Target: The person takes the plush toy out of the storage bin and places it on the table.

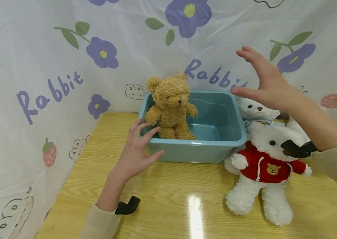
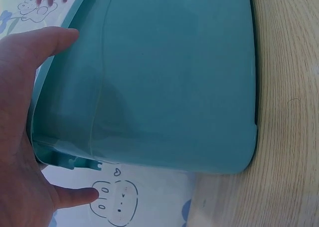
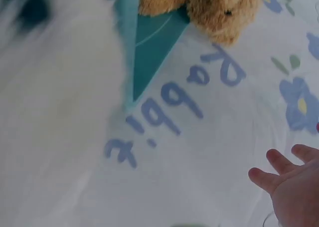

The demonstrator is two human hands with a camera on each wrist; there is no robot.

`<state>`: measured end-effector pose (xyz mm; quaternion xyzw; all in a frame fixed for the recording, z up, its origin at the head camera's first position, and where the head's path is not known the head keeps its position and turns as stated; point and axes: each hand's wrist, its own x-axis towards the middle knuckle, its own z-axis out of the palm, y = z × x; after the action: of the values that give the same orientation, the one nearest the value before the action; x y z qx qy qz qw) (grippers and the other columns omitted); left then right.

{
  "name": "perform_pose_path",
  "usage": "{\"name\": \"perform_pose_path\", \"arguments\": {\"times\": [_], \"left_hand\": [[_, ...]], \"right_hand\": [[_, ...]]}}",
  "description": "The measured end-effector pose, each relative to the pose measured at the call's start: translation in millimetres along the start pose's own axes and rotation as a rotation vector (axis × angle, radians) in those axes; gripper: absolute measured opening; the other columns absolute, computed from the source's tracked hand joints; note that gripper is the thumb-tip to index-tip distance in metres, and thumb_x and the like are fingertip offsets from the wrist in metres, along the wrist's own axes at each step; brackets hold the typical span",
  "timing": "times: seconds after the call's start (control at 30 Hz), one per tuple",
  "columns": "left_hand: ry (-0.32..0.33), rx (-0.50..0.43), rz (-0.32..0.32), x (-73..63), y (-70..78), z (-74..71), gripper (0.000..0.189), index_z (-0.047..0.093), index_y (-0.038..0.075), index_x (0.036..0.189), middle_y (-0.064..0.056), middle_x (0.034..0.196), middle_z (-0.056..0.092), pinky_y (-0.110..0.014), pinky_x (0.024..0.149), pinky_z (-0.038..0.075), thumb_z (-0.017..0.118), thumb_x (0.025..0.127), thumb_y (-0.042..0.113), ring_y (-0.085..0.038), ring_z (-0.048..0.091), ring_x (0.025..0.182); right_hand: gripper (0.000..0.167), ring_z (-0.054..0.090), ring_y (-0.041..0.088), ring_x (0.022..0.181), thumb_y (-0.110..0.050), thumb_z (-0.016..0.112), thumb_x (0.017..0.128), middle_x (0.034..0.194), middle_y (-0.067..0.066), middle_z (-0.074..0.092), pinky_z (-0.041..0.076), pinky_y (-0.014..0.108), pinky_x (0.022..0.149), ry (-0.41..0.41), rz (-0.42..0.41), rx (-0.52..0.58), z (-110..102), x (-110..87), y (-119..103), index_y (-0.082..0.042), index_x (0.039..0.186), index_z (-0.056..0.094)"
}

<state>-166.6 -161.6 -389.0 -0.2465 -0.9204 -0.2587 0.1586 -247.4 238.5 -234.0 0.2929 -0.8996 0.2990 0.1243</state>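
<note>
A blue-green plastic bin (image 1: pixel 192 151) stands on the table. A curly tan teddy bear (image 1: pixel 171 99) sits upright at its left end. My left hand (image 1: pixel 132 156) is at the bin's front left corner, fingers spread over the rim by the bear's arm; whether they touch the bear cannot be told. The left wrist view shows the thumb (image 2: pixel 60 37) beside the bin's outer wall (image 2: pixel 169 77). My right hand (image 1: pixel 270 83) is raised above the bin's right end, fingers spread and holding nothing. Beneath that forearm sits a white teddy bear (image 1: pixel 264 156) in a red hoodie.
Another white teddy bear (image 1: pixel 255 109) in light blue sits behind the red-hooded one, right of the bin. A third white plush is partly hidden by the right forearm. A flower-printed curtain (image 1: pixel 67 49) hangs behind the wooden table (image 1: pixel 168 196).
</note>
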Motion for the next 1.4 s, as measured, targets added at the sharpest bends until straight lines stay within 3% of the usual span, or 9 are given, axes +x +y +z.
{"name": "perform_pose_path", "arguments": {"times": [0.3,0.47,0.77,1.03,1.23,1.4], "left_hand": [[-0.015,-0.002,-0.01,-2.2,-1.1,2.7,0.072,0.052,0.014,0.151,-0.017,0.155,0.036,-0.065,0.112,0.03,0.08,0.089,0.04,-0.034,0.006,0.156],[0.011,-0.001,0.007,-3.2,-1.8,1.9,0.072,0.053,0.013,0.15,-0.019,0.153,0.037,-0.066,0.112,0.03,0.081,0.088,0.038,-0.036,0.008,0.155],[0.011,0.024,0.023,0.5,-3.2,-0.8,0.07,0.053,0.013,0.149,-0.018,0.152,0.038,-0.065,0.113,0.029,0.079,0.089,0.039,-0.035,0.007,0.155],[-0.008,0.024,0.019,-0.6,-1.3,-1.5,0.07,0.054,0.013,0.149,-0.018,0.152,0.038,-0.065,0.112,0.032,0.079,0.09,0.039,-0.036,0.007,0.155],[-0.002,0.035,0.019,-0.1,0.2,-3.1,0.071,0.054,0.013,0.149,-0.019,0.152,0.038,-0.065,0.111,0.034,0.08,0.089,0.039,-0.035,0.008,0.155],[-0.016,0.026,0.004,-0.7,1.3,-3.2,0.071,0.054,0.013,0.149,-0.018,0.153,0.038,-0.065,0.111,0.033,0.08,0.089,0.04,-0.035,0.006,0.156]], "right_hand": [[0.098,0.014,0.038,0.154,-0.028,0.084,0.089,0.171,0.012,0.01,0.026,0.067,0.113,-0.2,-0.181,-0.102,39,35.5,-28,-0.015,0.164,0.023],[0.097,0.018,0.04,0.153,-0.027,0.086,0.087,0.169,0.016,0.014,0.027,0.065,0.114,-0.219,-0.277,-0.127,63,56.5,-40,-0.012,0.162,0.027],[0.097,0.016,0.036,0.154,-0.026,0.087,0.086,0.168,0.017,0.017,0.026,0.061,0.117,-0.216,-0.273,-0.036,97,83.1,-43,-0.013,0.163,0.028],[0.094,0.023,0.051,0.148,-0.021,0.089,0.083,0.166,0.025,0.018,0.032,0.064,0.112,-0.248,-0.293,-0.166,124,98.0,-41,-0.016,0.159,0.035],[0.098,0.023,0.049,0.148,-0.03,0.09,0.082,0.167,0.023,0.016,0.031,0.062,0.114,-0.293,-0.324,-0.327,135,109.7,-42,-0.021,0.161,0.033],[0.101,0.025,0.048,0.147,-0.034,0.091,0.08,0.166,0.023,0.018,0.03,0.06,0.115,-0.294,-0.361,-0.385,143,114.7,-35,-0.021,0.162,0.032]]}}
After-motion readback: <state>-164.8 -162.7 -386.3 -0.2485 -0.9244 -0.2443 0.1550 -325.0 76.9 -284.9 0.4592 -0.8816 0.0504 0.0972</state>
